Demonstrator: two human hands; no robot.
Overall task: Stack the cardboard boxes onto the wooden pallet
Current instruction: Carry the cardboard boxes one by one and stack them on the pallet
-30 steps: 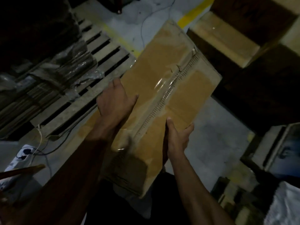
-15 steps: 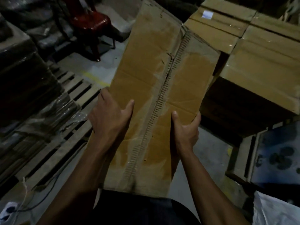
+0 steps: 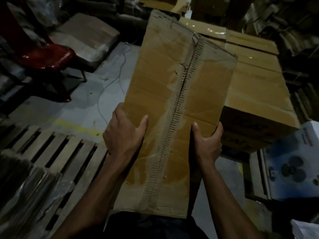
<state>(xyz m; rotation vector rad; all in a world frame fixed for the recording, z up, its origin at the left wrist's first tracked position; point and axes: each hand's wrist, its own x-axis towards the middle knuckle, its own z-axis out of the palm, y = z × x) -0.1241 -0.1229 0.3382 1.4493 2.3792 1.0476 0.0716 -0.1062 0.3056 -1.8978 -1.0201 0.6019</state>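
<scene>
Mid-carry: I have my left hand [image 3: 125,133] and right hand [image 3: 207,141] clamped on opposite sides of the long cardboard box [image 3: 174,107], held centre-frame above the floor, with the wooden pallet [image 3: 69,152] at eight o'clock probably calling next for a leftward swing and lowering.

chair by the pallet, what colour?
Dark glossy red chair, seen in the head view, upper left.

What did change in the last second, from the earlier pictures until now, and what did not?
The view swung away from the wooden pallet, now lower left, toward the stacked cartons and a red chair. The cardboard box turned with it, its far end now pointing at those cartons. Unchanged: the left hand and right hand grip its two sides.
</scene>
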